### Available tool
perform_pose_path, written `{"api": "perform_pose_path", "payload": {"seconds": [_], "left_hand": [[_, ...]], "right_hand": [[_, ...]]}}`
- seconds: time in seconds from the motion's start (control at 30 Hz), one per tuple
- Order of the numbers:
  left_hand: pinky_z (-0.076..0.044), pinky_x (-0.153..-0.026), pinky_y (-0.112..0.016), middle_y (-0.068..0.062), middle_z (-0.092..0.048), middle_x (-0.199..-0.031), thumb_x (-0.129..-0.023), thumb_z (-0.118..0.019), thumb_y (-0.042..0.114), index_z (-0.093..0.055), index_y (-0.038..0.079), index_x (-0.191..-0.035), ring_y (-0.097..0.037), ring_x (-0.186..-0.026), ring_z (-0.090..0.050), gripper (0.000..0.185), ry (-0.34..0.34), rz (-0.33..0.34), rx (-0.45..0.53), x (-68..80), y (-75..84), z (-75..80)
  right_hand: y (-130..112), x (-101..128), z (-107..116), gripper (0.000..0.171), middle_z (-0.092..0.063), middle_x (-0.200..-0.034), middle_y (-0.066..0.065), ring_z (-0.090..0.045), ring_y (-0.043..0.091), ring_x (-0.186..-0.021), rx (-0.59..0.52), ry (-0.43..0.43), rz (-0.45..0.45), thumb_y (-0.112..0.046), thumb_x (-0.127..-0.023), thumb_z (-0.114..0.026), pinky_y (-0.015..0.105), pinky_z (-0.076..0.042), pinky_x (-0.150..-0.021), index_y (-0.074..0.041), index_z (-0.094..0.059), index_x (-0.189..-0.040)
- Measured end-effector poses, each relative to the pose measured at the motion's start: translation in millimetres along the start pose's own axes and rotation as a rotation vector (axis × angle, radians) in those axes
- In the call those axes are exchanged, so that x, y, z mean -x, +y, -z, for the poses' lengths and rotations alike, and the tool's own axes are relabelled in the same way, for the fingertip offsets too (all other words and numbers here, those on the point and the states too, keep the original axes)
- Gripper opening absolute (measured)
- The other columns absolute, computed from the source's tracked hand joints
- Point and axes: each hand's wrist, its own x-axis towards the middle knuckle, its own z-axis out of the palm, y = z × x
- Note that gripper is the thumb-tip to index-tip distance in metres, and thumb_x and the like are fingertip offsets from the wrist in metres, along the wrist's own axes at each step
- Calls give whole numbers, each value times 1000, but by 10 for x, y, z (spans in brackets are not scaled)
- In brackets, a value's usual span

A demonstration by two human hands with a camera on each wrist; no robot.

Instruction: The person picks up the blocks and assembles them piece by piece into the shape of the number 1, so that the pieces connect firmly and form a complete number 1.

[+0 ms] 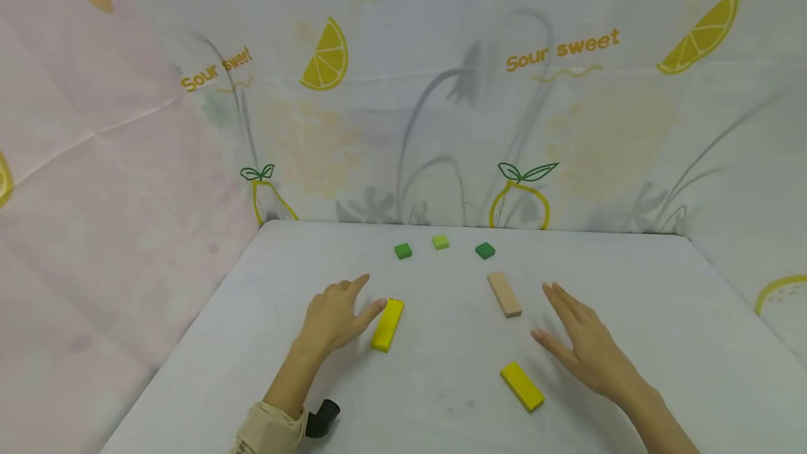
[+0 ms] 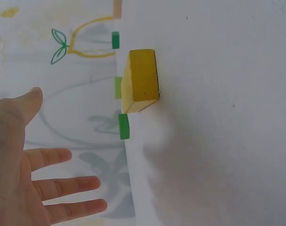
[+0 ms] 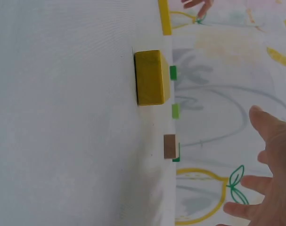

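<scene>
My left hand (image 1: 334, 315) hovers over the table with fingers spread and nothing held. Its thumb tip overlaps the far end of a yellow block (image 1: 387, 326) in the head view; in the left wrist view that yellow block (image 2: 144, 75) stands apart from the hand. On the other side, my right hand (image 1: 589, 349) is raised with straight fingers and holds nothing. Nearest it lie a second yellow block (image 1: 522, 387), toward the front, and a plain wooden block (image 1: 504, 294), just left of the fingertips. The right wrist view shows the second yellow block (image 3: 150, 77) clear of the fingers.
Three small green blocks sit near the table's back edge: a mid-green one (image 1: 403, 251), a light green one (image 1: 440, 242) and a dark green one (image 1: 485, 250). A black tube-like piece (image 1: 323, 418) sticks out by the left sleeve (image 1: 271, 429). Lemon-printed cloth (image 1: 403, 90) hangs behind the table.
</scene>
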Motion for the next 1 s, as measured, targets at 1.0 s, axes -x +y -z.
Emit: {"api": "perform_pose_path", "payload": {"seconds": [1.0], "left_hand": [[-47,-88,-48,-22,-60,-115,-84,-62,49,-59,-8,-116,-36,-106,-57,65,-162,-36,-17,19,169,-256]], "right_hand": [[-153,140,-255,64,-53,-124,14,-53,32,-109,12,-77,-51,-45,-88,-60,54,-46,-87,-10,-44,-139]]}}
